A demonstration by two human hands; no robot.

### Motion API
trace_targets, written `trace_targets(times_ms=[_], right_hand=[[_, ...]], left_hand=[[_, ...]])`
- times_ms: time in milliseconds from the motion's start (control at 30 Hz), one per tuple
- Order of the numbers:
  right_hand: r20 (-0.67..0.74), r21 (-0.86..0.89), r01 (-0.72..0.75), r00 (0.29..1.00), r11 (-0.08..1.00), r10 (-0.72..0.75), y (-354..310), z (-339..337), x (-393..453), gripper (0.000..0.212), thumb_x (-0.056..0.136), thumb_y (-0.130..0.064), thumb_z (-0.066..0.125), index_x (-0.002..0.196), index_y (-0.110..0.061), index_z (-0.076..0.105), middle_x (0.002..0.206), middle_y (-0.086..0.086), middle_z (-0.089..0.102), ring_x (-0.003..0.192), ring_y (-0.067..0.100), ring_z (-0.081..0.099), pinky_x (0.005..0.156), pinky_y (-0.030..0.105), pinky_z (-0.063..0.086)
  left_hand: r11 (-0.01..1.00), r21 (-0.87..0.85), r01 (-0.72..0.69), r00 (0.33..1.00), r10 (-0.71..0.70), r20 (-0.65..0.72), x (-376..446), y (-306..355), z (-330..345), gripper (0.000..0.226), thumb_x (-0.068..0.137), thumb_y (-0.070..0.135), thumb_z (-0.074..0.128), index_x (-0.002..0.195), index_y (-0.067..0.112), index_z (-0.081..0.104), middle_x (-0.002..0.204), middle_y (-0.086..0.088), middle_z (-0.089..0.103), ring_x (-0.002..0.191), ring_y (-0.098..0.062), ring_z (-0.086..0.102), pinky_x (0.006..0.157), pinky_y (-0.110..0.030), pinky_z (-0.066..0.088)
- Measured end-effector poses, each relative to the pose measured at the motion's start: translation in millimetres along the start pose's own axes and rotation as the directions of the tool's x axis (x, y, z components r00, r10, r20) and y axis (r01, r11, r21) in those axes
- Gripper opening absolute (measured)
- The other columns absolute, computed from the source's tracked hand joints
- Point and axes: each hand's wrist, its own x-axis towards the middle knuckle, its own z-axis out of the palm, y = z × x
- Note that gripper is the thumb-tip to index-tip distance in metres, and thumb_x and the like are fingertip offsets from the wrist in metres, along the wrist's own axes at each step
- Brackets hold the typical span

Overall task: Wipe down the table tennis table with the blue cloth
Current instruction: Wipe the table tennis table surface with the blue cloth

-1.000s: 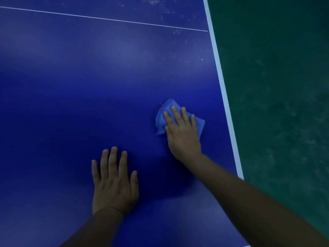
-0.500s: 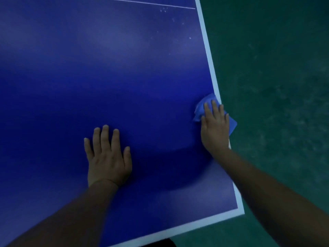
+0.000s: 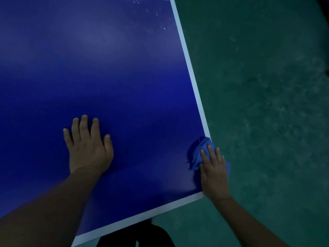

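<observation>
we have our left hand (image 3: 89, 148) laid flat on the blue top of the bench (image 3: 106, 68), fingers straight and spread a little, palm down; its grip is released and holds nothing. we judge it is there to brace us while we lean over, since it sits well apart from the cloth and takes no part in the wiping.

our right hand (image 3: 213, 173) lies at the near right corner of the bench, fingers straight and close together, pressing down on the blue cloth (image 3: 199, 152). the grip here is also released: the fingers press flat on the cloth rather than curling round it, as far as we can see. a flat press like this spreads the load over the fabric and lets it slide, which suits wiping better than a pinch would.

the blue cloth is bunched and creased under our fingers, a lighter, brighter blue than the bench top. it sits right on the white edge line (image 3: 194, 86), with a part of it showing past our hand on the side toward the green floor (image 3: 267, 104), so it seems to overhang the edge a little. we judge we are working the border strip at this corner.

far up the bench, near the right edge, pale specks (image 3: 151, 13) dot the surface; that stretch looks unwiped to us.
</observation>
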Motion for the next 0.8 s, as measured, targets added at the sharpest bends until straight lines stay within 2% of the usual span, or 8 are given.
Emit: trace_targets(times_ms=[100,200,333,433,533,600,733,800], right_hand=[[0.010,0.118,-0.086,0.996,0.989,0.085,11.0,-8.8,47.8,0.051,0.103,-0.027,0.037,0.153,-0.017,0.037,0.164,0.004,0.020,0.151,0.033,0.021,0.113,0.058,0.036],[-0.041,0.071,-0.065,0.997,0.995,0.068,-9.7,-4.8,100.3,0.049,0.102,-0.022,0.039,0.150,-0.012,0.043,0.162,0.014,0.029,0.148,0.043,0.023,0.114,0.057,0.033],[-0.091,-0.022,0.075,0.993,0.997,-0.077,-89.5,15.5,131.8,0.053,0.097,-0.022,0.034,0.147,-0.012,0.048,0.157,0.017,0.037,0.146,0.044,0.029,0.118,0.056,0.022],[0.009,-0.043,0.264,0.964,0.963,-0.264,-139.6,25.9,126.0,0.057,0.095,-0.024,0.034,0.151,-0.019,0.042,0.161,0.009,0.032,0.151,0.037,0.020,0.122,0.050,0.012],[0.110,-0.061,0.403,0.912,0.913,-0.395,-125.8,17.7,142.8,0.056,0.096,-0.028,0.035,0.152,-0.023,0.040,0.162,0.004,0.031,0.152,0.034,0.018,0.122,0.052,0.010],[0.076,-0.111,0.338,0.941,0.935,-0.331,-103.4,9.2,177.4,0.057,0.095,-0.030,0.032,0.149,-0.021,0.045,0.160,0.007,0.035,0.149,0.038,0.026,0.119,0.056,0.018],[-0.083,-0.091,-0.044,0.996,0.995,0.036,-98.2,-4.6,229.4,0.055,0.099,-0.034,0.026,0.151,-0.020,0.042,0.161,0.008,0.033,0.148,0.039,0.028,0.118,0.058,0.023],[-0.060,-0.094,0.079,0.995,0.992,-0.085,-124.2,7.5,192.4,0.055,0.098,-0.030,0.032,0.152,-0.019,0.038,0.162,0.009,0.030,0.149,0.040,0.025,0.118,0.059,0.023]], left_hand=[[1.000,-0.003,0.005,1.000,-0.005,-0.005,-0.1,0.5,-0.6,0.066,0.098,0.045,0.029,0.152,0.007,0.033,0.163,-0.018,0.018,0.153,-0.033,0.005,0.123,-0.058,0.000],[1.000,0.005,0.016,1.000,-0.016,0.010,0.1,0.3,0.5,0.062,0.101,0.042,0.032,0.154,0.009,0.031,0.164,-0.016,0.015,0.154,-0.032,0.002,0.123,-0.058,-0.001],[1.000,0.001,0.010,1.000,-0.010,0.022,-0.3,0.0,1.2,0.071,0.096,0.049,0.025,0.154,0.009,0.031,0.164,-0.016,0.016,0.154,-0.032,0.003,0.123,-0.056,-0.002],[1.000,-0.016,0.009,1.000,-0.009,0.026,-0.4,-0.5,0.6,0.072,0.095,0.049,0.025,0.153,0.008,0.032,0.164,-0.017,0.017,0.154,-0.032,0.002,0.123,-0.057,-0.001],[1.000,-0.021,0.004,1.000,-0.003,0.023,-0.2,0.9,0.5,0.071,0.094,0.049,0.025,0.152,0.008,0.034,0.163,-0.017,0.019,0.154,-0.032,0.003,0.123,-0.057,-0.001],[1.000,-0.013,-0.004,1.000,0.004,0.015,1.1,0.2,1.2,0.071,0.094,0.049,0.025,0.151,0.008,0.035,0.162,-0.017,0.021,0.154,-0.033,0.005,0.123,-0.057,-0.001],[1.000,0.017,-0.017,1.000,0.017,0.012,2.7,-2.6,2.5,0.069,0.095,0.048,0.027,0.150,0.009,0.037,0.161,-0.018,0.023,0.153,-0.035,0.009,0.123,-0.058,0.002],[0.999,0.018,-0.027,1.000,0.027,0.002,2.6,-3.8,2.0,0.068,0.095,0.047,0.028,0.150,0.009,0.039,0.160,-0.018,0.026,0.152,-0.036,0.013,0.122,-0.059,0.004]])
